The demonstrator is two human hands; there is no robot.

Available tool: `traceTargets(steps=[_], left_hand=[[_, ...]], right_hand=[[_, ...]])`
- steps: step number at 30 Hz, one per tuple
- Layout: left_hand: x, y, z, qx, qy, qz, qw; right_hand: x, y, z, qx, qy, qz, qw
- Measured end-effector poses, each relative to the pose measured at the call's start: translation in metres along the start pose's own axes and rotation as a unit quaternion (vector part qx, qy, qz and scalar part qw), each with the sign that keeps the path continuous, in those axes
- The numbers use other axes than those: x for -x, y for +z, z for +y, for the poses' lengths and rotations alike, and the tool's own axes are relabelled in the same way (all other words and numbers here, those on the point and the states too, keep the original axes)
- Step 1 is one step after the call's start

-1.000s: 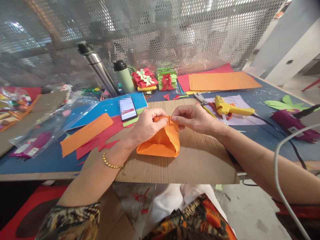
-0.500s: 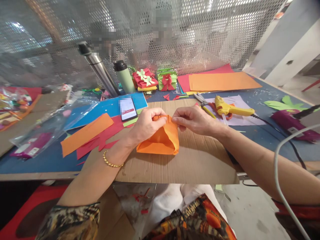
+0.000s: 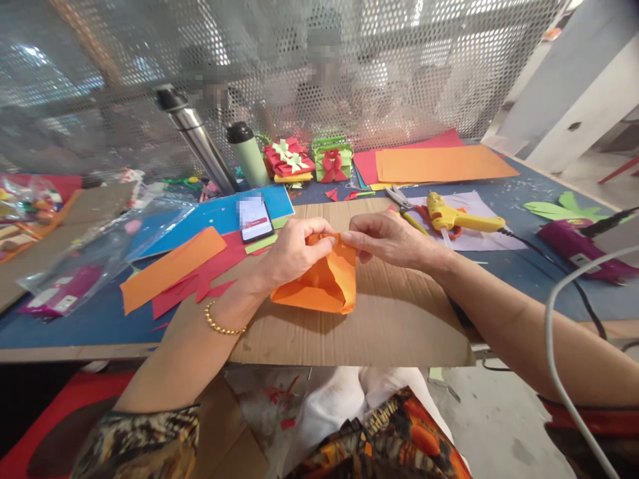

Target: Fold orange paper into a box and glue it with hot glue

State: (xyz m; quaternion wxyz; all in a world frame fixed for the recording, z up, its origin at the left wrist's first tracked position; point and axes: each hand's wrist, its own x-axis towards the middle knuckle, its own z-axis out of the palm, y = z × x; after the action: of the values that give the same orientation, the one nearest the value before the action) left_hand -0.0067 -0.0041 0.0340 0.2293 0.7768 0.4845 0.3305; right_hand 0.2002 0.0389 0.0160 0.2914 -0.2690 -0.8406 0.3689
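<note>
A folded orange paper bag lies on a brown cardboard sheet, its wide open side facing me. My left hand pinches its far edge between thumb and fingers. At the far right corner of that same edge, my right hand is closed, thumb against fingers, gripping the paper. The fingertips of both hands are partly hidden behind the fold. Beyond my right hand lie scissors and a yellow hot glue gun on a pale lilac sheet.
Orange strips and red paper lie left, beside a phone on a blue folder. A steel flask, a green bottle and finished small paper bags stand at the back. A white cable hangs at right.
The bag's opening is slightly wider and its front right corner sits a little lower. Both hands keep their hold, with the right thumb shifted slightly left along the edge.
</note>
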Motion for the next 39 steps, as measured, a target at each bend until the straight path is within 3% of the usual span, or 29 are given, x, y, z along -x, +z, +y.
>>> traceTargets(steps=[11,20,34,39], left_hand=[[0.001,0.001,0.000,0.003,0.011,-0.010,1.000],[0.002,0.003,0.001,-0.004,0.015,-0.002,1.000],[0.003,0.003,0.002,0.001,0.029,-0.003,1.000],[0.003,0.002,0.003,0.008,0.014,-0.008,1.000]], right_hand=[[0.000,0.003,0.001,-0.131,0.026,-0.024,0.991],[0.001,0.007,0.002,-0.116,0.042,-0.004,0.992],[0.002,0.012,-0.007,-0.018,0.029,0.081,0.996],[0.000,0.006,0.000,-0.095,0.021,0.025,0.995]])
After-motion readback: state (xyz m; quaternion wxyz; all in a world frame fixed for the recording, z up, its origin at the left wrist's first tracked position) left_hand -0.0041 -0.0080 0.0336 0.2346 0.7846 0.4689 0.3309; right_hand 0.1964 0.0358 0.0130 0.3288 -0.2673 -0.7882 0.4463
